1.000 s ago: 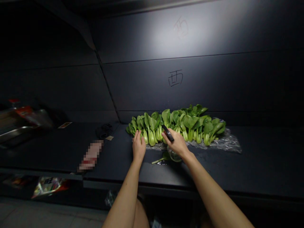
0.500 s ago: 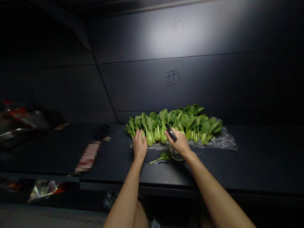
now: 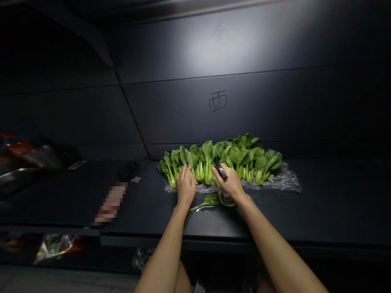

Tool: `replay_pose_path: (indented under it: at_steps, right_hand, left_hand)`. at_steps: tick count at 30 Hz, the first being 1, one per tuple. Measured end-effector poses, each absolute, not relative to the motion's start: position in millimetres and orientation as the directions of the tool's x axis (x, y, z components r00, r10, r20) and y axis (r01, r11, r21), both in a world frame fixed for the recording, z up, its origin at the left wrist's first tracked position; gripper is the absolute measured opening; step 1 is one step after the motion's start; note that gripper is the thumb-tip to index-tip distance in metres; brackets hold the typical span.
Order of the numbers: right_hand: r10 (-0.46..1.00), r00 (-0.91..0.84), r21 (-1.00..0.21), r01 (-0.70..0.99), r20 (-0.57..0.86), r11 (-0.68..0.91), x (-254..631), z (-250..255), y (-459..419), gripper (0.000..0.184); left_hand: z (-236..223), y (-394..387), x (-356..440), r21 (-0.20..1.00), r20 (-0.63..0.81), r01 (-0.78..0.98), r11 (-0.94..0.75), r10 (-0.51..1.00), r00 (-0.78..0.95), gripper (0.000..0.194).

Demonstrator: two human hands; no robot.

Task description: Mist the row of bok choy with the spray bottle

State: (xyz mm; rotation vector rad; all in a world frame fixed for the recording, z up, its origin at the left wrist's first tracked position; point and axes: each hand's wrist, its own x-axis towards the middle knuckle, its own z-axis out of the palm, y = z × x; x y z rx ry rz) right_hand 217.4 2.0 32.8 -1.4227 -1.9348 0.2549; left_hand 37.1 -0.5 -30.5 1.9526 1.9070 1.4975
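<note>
Several heads of bok choy (image 3: 208,162) stand in a row, leaves up, on crumpled clear plastic (image 3: 285,181) against the back panel. My left hand (image 3: 186,188) rests flat against the pale stems left of the middle, fingers extended and holding nothing. In my right hand (image 3: 231,184) is a spray bottle (image 3: 220,169), its black head pointing at the greens. Its clear base shows below the palm, while the rest is hidden by my fingers. A loose green leaf (image 3: 210,199) lies by the bottle on the wet shelf.
The dark shelf (image 3: 324,211) has a back panel (image 3: 177,110) with a drawn character. Left are a dark crumpled cloth (image 3: 128,170), a small card (image 3: 136,179), a blurred-out pinkish item (image 3: 110,203) and packaged goods (image 3: 27,152). Another package (image 3: 55,246) sits lower down.
My left hand has slid right along the stems, uncovering the bok choy at the left end. The right hand keeps its hold on the spray bottle, and the view has shifted slightly.
</note>
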Motion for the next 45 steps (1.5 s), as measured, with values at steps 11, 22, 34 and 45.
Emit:
replay_pose_path:
  at_steps: [11, 22, 34, 45]
  right_hand:
    - [0.88, -0.095, -0.572, 0.726, 0.466, 0.382, 227, 32, 4, 0.034]
    - [0.897, -0.16, -0.567, 0.726, 0.411, 0.389, 232, 33, 0, 0.032]
    - [0.904, -0.191, -0.565, 0.726, 0.382, 0.392, 236, 35, -6, 0.031]
    - [0.907, -0.1, -0.543, 0.772, 0.41, 0.331, 244, 32, -3, 0.033]
  left_hand:
    - [-29, 3, 55, 0.524, 0.591, 0.79, -0.318, 0.804, -0.068, 0.044]
    - [-26, 5, 58, 0.506, 0.588, 0.802, -0.319, 0.807, -0.05, 0.044]
    - [-27, 5, 58, 0.497, 0.593, 0.806, -0.32, 0.804, -0.047, 0.043]
    - [-28, 7, 60, 0.455, 0.589, 0.835, -0.309, 0.808, -0.021, 0.043]
